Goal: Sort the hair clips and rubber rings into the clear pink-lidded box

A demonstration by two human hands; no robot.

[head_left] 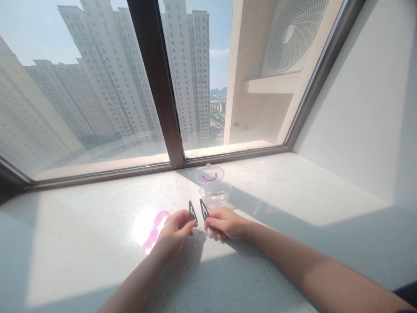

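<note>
Between the thumb and fingers of my left hand [178,230] is a black snap hair clip [192,211], pointing up. My right hand [228,222] pinches a second black snap hair clip [203,209], held upright close beside the first. The two clips are apart. Below them, a small ring-shaped item [200,230] lies on the white speckled sill [97,243]. Just beyond my right hand stands a clear plastic box [215,194] with something thin and light inside. Its lid [210,174], with a pink handle, is swung open toward the window.
A pink-edged, wavy item [156,232] lies left of my left hand, partly washed out by glare. The brown window frame [176,158] borders the sill at the back. A white wall [358,130] rises on the right.
</note>
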